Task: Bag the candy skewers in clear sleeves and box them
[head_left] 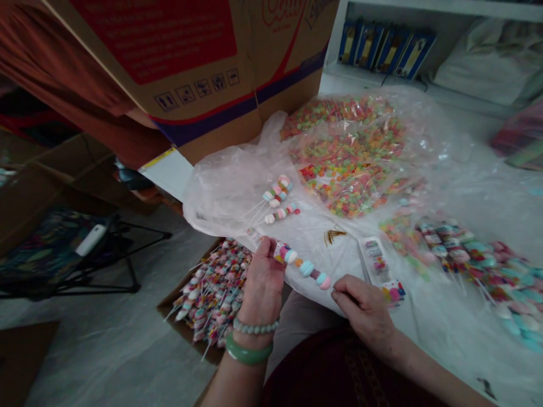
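One pastel marshmallow skewer [303, 268] sits gripped in the left hand [263, 288] above clear plastic sheeting [229, 198], its tip just beside the narrowly curled fingertips of the right hand [365, 314].

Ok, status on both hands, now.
Left hand gripping candy skewer. Right hand beside its end. Plastic bag beneath.

Smooth matt candy skewer [306, 268], crinkled glossy plastic bag [237, 192], matt corrugated cardboard carton [203, 73]
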A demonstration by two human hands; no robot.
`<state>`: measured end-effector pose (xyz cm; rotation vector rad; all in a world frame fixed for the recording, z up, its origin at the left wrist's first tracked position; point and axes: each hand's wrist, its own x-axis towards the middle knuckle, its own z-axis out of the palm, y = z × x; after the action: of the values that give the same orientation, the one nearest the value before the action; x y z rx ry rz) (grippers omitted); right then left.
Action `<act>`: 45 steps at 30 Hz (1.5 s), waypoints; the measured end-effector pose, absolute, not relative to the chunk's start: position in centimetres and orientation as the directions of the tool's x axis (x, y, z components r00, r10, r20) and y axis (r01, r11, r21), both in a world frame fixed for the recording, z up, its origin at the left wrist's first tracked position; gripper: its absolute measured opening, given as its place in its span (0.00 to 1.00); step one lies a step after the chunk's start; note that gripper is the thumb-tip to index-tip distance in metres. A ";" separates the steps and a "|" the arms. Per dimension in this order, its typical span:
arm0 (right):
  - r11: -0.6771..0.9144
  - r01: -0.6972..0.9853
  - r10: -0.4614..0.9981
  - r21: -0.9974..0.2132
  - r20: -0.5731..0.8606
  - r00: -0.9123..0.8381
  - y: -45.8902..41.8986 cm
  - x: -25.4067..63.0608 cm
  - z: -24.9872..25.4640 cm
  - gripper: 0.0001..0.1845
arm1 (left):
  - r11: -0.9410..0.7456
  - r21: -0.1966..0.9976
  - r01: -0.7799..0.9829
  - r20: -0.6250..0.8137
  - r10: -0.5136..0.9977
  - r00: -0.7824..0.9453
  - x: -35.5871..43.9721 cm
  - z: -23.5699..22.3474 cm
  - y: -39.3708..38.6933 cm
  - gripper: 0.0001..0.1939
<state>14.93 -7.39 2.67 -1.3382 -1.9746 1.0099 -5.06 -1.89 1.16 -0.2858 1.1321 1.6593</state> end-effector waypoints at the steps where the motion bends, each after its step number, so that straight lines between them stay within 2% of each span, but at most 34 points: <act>1: 0.220 0.536 0.938 -0.815 0.026 -0.346 -7.2 14.9 2.5 0.09 | -0.007 0.542 -0.840 -0.649 0.632 -0.424 -4.9 1.1 -1.9 0.09; 5: 0.233 0.563 0.947 -0.793 0.052 -0.318 -6.8 15.0 2.0 0.08 | -0.009 0.622 -0.783 -0.530 0.731 -0.430 -4.0 1.0 -2.5 0.06; 8: 0.171 0.518 0.951 -0.838 0.003 -0.308 -6.7 15.2 1.7 0.08 | 0.057 0.667 -0.743 -0.467 0.809 -0.357 -3.4 0.9 -2.8 0.09; 12: 0.001 0.450 0.956 -0.893 -0.131 -0.263 -5.9 15.5 0.7 0.09 | 0.117 0.613 -0.782 -0.509 0.815 -0.277 -2.8 0.7 -2.9 0.11; 16: -0.119 0.412 0.952 -0.903 -0.222 -0.212 -5.3 15.8 0.1 0.09 | 0.175 0.611 -0.772 -0.463 0.870 -0.169 -2.8 0.7 -3.2 0.11; 19: -0.186 0.345 0.929 -0.920 -0.279 -0.244 -5.4 15.6 0.5 0.09 | 0.226 0.617 -0.754 -0.489 0.860 -0.143 -3.1 0.3 -3.4 0.12; 21: -0.327 0.245 0.874 -0.913 -0.390 -0.291 -5.5 15.2 0.8 0.10 | 0.235 0.592 -0.771 -0.524 0.839 -0.147 -3.4 -0.2 -3.4 0.12; 24: -0.572 0.039 0.765 -0.819 -0.550 -0.335 -5.6 14.8 0.8 0.12 | 0.220 0.563 -0.797 -0.536 0.831 -0.148 -3.7 -0.6 -3.4 0.11; 27: -0.706 -0.126 0.674 -0.697 -0.606 -0.423 -5.2 14.8 0.4 0.12 | 0.230 0.588 -0.776 -0.504 0.854 -0.129 -3.6 -0.5 -3.4 0.13; 31: -0.896 -0.211 0.426 -0.391 -0.624 -0.655 -4.5 14.8 -0.1 0.12 | 0.251 0.632 -0.733 -0.466 0.879 -0.101 -3.3 0.0 -3.4 0.16; 33: -0.922 -0.223 0.379 -0.316 -0.626 -0.682 -4.4 14.6 -0.2 0.13 | 0.250 0.648 -0.719 -0.460 0.881 -0.108 -3.3 0.0 -3.3 0.16; 35: -0.884 -0.245 0.460 -0.399 -0.644 -0.611 -4.4 14.3 -0.1 0.13 | 0.255 0.650 -0.716 -0.474 0.872 -0.119 -3.5 0.0 -3.3 0.14; 37: -0.754 -0.198 0.640 -0.626 -0.632 -0.437 -4.5 14.2 -0.1 0.11 | 0.268 0.627 -0.732 -0.515 0.847 -0.131 -3.7 0.0 -3.2 0.09; 39: -0.514 0.042 0.825 -0.857 -0.507 -0.250 -4.6 14.3 0.0 0.09 | 0.286 0.598 -0.749 -0.565 0.813 -0.141 -3.9 0.1 -3.1 0.06; 40: -0.360 0.218 0.893 -0.907 -0.403 -0.199 -4.6 14.4 0.0 0.09 | 0.295 0.591 -0.751 -0.583 0.800 -0.144 -4.0 0.2 -3.1 0.05; 42: -0.034 0.535 0.957 -0.844 -0.182 -0.226 -4.8 14.8 -0.1 0.11 | 0.306 0.605 -0.735 -0.594 0.788 -0.161 -4.2 0.3 -3.0 0.06; 43: 0.114 0.631 0.956 -0.767 -0.088 -0.280 -4.9 14.9 -0.1 0.12 | 0.311 0.624 -0.717 -0.590 0.789 -0.172 -4.2 0.3 -3.0 0.07; 45: 0.335 0.706 0.917 -0.624 0.045 -0.396 -5.1 15.2 -0.3 0.13 | 0.317 0.666 -0.675 -0.575 0.794 -0.195 -4.2 0.3 -3.0 0.11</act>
<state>15.22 -5.11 -0.27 -1.4315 -2.2153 0.7407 -4.16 -2.97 0.28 0.1338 1.1654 1.3308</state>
